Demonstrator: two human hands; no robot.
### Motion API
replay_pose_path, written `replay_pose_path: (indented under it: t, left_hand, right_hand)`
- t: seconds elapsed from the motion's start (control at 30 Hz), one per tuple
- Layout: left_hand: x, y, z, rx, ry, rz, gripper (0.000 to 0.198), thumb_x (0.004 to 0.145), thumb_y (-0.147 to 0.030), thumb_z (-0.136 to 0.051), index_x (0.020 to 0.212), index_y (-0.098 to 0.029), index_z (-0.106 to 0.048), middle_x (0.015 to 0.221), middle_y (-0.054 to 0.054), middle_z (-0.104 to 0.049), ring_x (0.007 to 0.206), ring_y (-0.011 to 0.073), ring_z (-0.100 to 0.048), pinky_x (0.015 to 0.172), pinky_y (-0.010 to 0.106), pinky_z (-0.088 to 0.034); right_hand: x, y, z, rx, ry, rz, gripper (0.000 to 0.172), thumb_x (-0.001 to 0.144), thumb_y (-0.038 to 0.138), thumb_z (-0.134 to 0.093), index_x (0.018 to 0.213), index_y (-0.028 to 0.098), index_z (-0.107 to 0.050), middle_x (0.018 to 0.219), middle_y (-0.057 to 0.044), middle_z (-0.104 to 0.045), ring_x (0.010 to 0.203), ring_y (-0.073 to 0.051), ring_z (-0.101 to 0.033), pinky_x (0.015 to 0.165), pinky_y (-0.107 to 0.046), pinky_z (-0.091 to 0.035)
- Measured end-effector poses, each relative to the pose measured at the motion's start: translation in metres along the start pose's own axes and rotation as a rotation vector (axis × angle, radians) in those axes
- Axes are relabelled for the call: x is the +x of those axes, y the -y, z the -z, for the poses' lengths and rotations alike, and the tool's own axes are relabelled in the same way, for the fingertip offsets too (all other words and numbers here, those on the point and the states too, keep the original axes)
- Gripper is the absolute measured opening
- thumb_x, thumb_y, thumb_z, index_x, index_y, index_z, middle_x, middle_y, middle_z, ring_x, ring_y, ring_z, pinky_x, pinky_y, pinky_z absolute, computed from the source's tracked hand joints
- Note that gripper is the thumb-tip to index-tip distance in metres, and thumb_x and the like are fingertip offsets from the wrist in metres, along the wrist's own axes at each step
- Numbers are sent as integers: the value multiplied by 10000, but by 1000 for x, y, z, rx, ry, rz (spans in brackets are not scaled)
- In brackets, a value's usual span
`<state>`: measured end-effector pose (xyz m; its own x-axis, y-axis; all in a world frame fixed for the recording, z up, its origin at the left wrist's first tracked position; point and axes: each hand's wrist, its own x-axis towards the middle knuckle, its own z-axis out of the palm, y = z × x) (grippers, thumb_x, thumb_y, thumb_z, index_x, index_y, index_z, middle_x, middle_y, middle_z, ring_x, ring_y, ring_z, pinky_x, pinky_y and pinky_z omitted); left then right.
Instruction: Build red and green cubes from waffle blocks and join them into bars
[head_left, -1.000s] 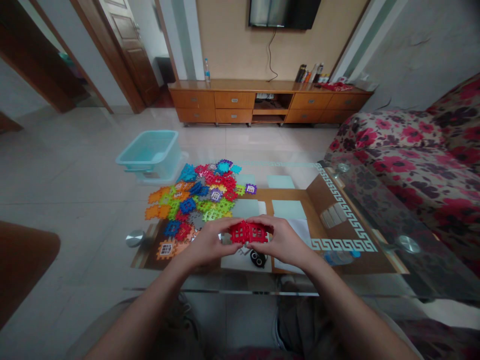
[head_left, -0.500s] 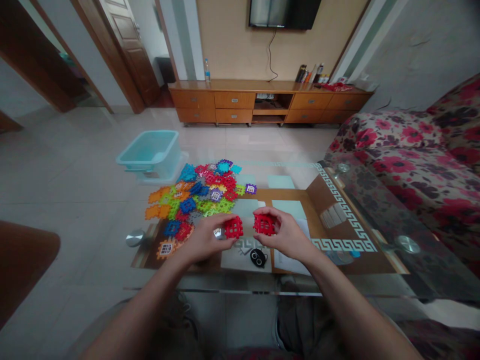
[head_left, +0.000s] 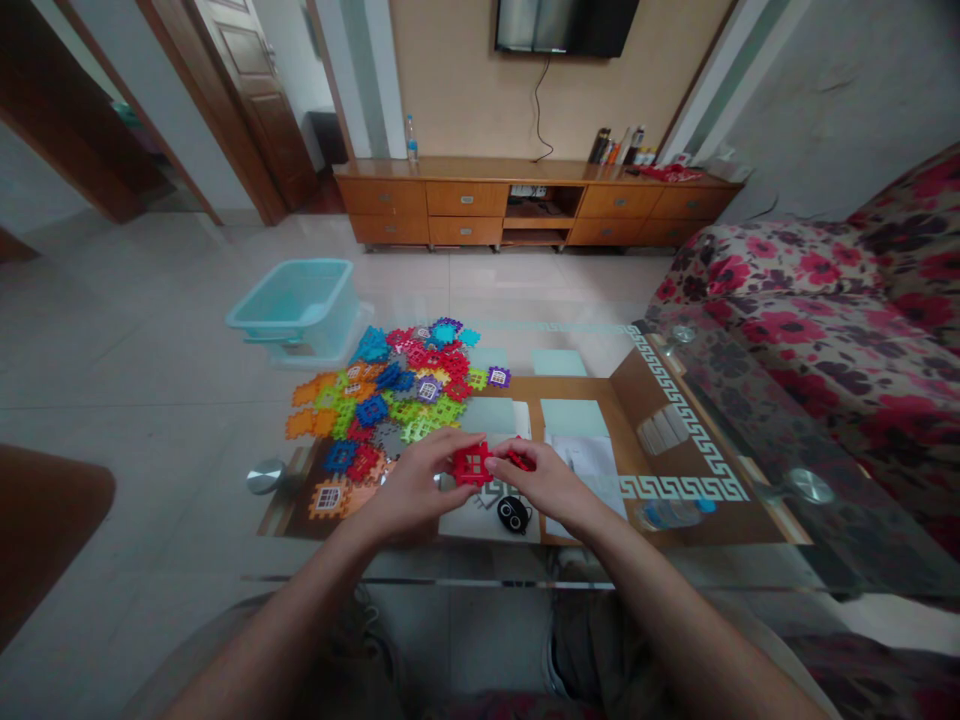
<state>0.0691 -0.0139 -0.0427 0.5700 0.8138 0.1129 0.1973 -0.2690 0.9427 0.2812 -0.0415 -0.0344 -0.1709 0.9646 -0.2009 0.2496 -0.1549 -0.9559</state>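
Note:
Between the thumb and fingers of my left hand (head_left: pixel 420 478) is a red interlocking plastic tile (head_left: pixel 474 463) with a window-like grid, its face turned toward me. My right hand (head_left: pixel 546 478) is closed on a second red tile (head_left: pixel 520 456), mostly hidden by the fingers. The right fingertips touch or nearly touch the right edge of the left tile. Beyond and left of my hands spreads a pile of colourful interlocking tiles (head_left: pixel 427 412) on the glass table. Under my hands lies a small black object with two white rings (head_left: pixel 514 514).
A translucent turquoise tub (head_left: pixel 296 335) stands past the table's far left corner. Papers (head_left: pixel 592 470) and a plastic bottle (head_left: pixel 670 514) show in the table area at right. A flowered sofa (head_left: pixel 817 330) flanks the right side; a wooden TV cabinet (head_left: pixel 465 205) runs along the wall.
My hands have come together, closing the gap between the red tiles. The right tile has turned and now shows mostly its edge; the left tile faces me more squarely.

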Motion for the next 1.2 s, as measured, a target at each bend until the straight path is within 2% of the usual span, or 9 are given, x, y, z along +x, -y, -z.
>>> replay_pose_path:
  t: [0.13,0.2,0.37,0.47,0.67,0.8,1.0,1.1,1.2]
  left_hand:
    - [-2,-4,-4,-287,-46,137,804,738,-247,-826,1455,-310,-468,1319,111,-575,1086,242,-640,945,410,-539]
    - [-1,-5,-4,-430,-66,185,830,705,-229,-856,1439,-297,-475,1317,107,-569,1058,221,-647,932,373,-535]
    - [3,-6,-1,-828,14,290,384,830,-345,-758,1165,-181,-668,1140,110,-665,976,194,-654,844,309,-529]
    - [2,-5,-1,-984,33,329,295,809,-322,-785,1048,-176,-695,1030,76,-691,890,155,-659,820,277,-518]
    - [-1,-3,-3,-992,29,334,277,772,-266,-826,1008,-203,-695,1039,30,-675,931,124,-641,836,238,-495]
    - [-3,-1,-4,-1007,62,361,291,784,-259,-815,1038,-209,-683,1123,46,-653,1009,164,-634,909,320,-509]
    - [-1,3,-9,-981,25,363,266,780,-234,-812,1011,-188,-691,1084,42,-671,959,146,-645,892,290,-505]
    - [1,6,-12,-979,-7,375,286,761,-237,-824,1006,-177,-690,1055,46,-688,940,158,-657,890,309,-508]
    - [2,8,-13,-996,-25,388,343,743,-264,-836,1024,-169,-665,1030,59,-702,905,169,-670,873,323,-514]
  right_hand:
    - [-1,0,-1,92,-15,-41,319,808,512,-691,826,194,-702,798,-21,-641,697,-153,-507,624,-278,-382]
    - [-2,3,0,158,-6,-77,337,803,530,-701,850,196,-699,739,-4,-597,635,-135,-450,563,-262,-325]
    - [-6,8,2,404,80,-176,382,757,532,-775,836,177,-658,627,53,-454,557,-91,-334,520,-243,-220]
    - [-8,9,2,522,140,-208,405,739,532,-799,800,173,-623,637,55,-449,563,-82,-344,523,-233,-217]
    - [-9,9,1,485,152,-234,453,723,560,-805,882,163,-657,640,51,-484,554,-76,-365,538,-231,-240]
    - [-9,11,1,409,133,-215,494,720,586,-789,936,155,-681,662,34,-548,554,-79,-376,538,-239,-246]
    - [-8,15,2,211,47,-97,422,765,543,-752,948,171,-678,871,-25,-668,733,-135,-521,636,-265,-378]
    - [-6,11,2,159,9,-38,387,762,507,-754,940,175,-662,843,-17,-658,749,-151,-536,675,-286,-405]
    - [-4,8,0,123,-5,-40,384,743,487,-764,947,184,-645,749,15,-596,692,-149,-510,633,-284,-386]
